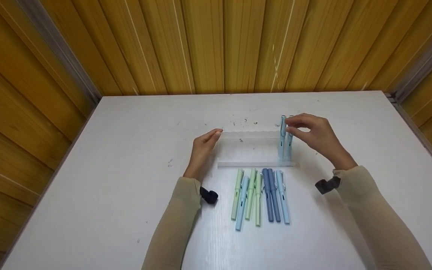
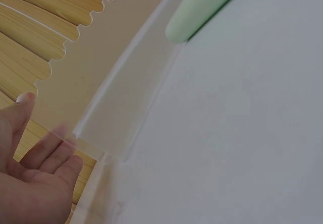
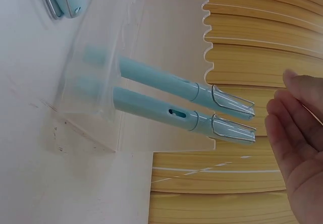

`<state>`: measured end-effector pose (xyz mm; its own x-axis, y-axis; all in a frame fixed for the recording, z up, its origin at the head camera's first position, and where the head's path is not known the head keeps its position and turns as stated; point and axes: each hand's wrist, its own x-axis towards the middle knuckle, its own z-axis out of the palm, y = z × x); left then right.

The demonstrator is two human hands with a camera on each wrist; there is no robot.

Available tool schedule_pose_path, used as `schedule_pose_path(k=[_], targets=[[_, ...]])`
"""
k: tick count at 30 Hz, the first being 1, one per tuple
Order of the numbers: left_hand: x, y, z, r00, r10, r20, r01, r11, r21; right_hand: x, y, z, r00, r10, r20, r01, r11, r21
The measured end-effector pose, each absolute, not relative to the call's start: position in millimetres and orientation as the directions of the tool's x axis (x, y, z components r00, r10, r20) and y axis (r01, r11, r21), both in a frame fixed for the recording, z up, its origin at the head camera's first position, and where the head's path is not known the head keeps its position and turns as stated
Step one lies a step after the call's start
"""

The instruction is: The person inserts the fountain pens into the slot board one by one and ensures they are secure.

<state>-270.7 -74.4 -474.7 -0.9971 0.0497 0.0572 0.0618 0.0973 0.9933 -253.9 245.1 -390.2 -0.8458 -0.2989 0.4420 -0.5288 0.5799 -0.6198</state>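
Standing pens upright in the clear holder (image 1: 246,164) appears to be the step in hand. Two light blue pens (image 3: 151,105) occupy its right end, caps uppermost. My right hand (image 1: 320,135) is beside those caps, fingers and thumb released, grasping nothing. My left hand (image 1: 201,152) pinches the holder's upper left corner. I judge that the next move calls for withdrawing the right hand without knocking the caps, then picking up a loose pen, with the left hand steadying the holder.

Seven pens lie on the white table (image 1: 126,187), just in front of the holder: three green pens (image 1: 237,195), two dark blue pens (image 1: 267,195) and two further light blue ones (image 1: 282,197). Note: this row obstructs a low approach from the front. Wooden panelling (image 1: 201,45) borders the far edge.
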Motion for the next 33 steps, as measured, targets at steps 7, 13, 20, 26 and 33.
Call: schedule_pose_path(k=[7,13,20,26,33], targets=[[-270,-75,-472,-0.998,0.041,0.040,0.045,0.128,0.991,-243,248,-393,-0.852,-0.440,0.284,-0.509,0.567,-0.648],[-269,-77,-469,-0.998,0.036,0.042,0.045,0.101,0.994,-235,249,-398,-0.858,-0.512,0.039,-0.402,0.622,-0.672],[-268,-79,-468,-0.999,0.034,0.022,0.025,0.109,0.994,-231,250,-407,-0.825,-0.555,-0.105,-0.348,0.647,-0.678],[-269,-78,-468,-0.999,0.034,0.030,0.034,0.122,0.992,-226,251,-417,-0.814,-0.557,-0.163,-0.311,0.655,-0.688],[-267,-78,-467,-0.999,0.037,0.018,0.022,0.118,0.993,-222,249,-426,-0.808,-0.557,-0.191,-0.306,0.674,-0.672]])
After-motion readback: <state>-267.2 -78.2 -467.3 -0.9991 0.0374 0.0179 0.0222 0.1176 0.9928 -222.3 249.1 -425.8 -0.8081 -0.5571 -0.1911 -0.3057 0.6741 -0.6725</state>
